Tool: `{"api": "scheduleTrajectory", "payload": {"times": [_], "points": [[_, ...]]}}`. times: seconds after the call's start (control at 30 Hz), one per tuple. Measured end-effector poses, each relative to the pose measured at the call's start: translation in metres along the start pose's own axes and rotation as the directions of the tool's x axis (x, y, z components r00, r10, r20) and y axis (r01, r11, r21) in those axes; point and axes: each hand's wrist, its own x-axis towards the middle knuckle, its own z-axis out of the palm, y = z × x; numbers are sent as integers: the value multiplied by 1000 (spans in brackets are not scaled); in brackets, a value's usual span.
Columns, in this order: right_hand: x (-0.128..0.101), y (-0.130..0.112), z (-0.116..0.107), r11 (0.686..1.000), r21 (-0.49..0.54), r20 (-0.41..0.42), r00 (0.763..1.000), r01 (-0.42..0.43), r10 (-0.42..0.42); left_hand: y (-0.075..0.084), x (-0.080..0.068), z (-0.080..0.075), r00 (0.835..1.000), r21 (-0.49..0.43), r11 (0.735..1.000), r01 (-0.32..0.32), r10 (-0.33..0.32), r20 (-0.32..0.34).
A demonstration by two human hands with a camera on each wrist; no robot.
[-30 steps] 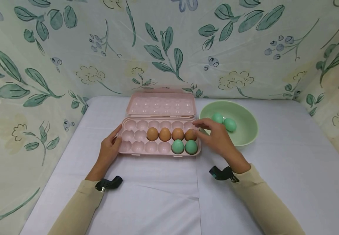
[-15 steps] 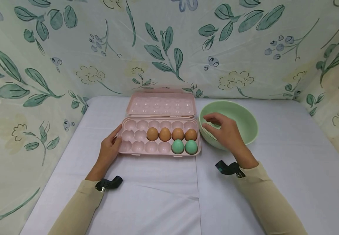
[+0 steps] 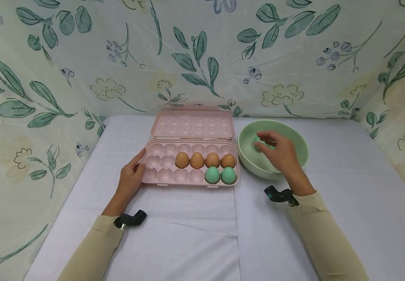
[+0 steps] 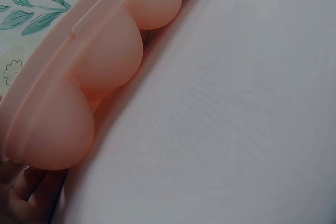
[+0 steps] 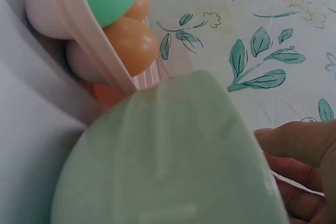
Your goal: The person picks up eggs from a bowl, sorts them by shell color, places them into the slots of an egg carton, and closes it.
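A pink egg carton (image 3: 190, 164) lies with its lid (image 3: 193, 125) folded back. Four-column rows aside, several brown eggs (image 3: 197, 160) sit in its middle row and two green eggs (image 3: 220, 175) in the near row at the right. My left hand (image 3: 129, 177) holds the carton's left end; in the left wrist view its fingers (image 4: 31, 192) bend at the corner. Over the light green bowl (image 3: 298, 156), my right hand (image 3: 281, 153) has thumb and fingers apart beside a green egg (image 3: 257, 141). The hand partly hides the bowl's contents.
White cloth (image 3: 195, 234) covers the table. A patterned leaf-print cloth (image 3: 202, 58) hangs behind and at the sides. The bowl stands close to the carton's right end, its wall (image 5: 173, 156) filling much of the right wrist view.
My right hand has moved rightward from the brown egg at the carton's right end to over the bowl. My left hand and the carton have stayed in place.
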Motion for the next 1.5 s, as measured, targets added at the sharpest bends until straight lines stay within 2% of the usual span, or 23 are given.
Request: {"api": "scheduleTrajectory", "payload": {"times": [0.27,0.67,1.07,1.5], "points": [[3,11,-8,999,-21,-39,999,-27,26,0,-1,0,1000,-2,1000,1,-1,3],[4,19,-16,990,-81,-72,992,-112,106,1,0,0,1000,-11,1000,2,-2,2],[3,25,-18,966,-183,-3,983,-182,184,1,1,1,1000,5,1000,1,-1,-7],[3,28,-19,961,-196,75,974,-195,213,-1,1,1,1000,22,1000,15,-15,-4]]}}
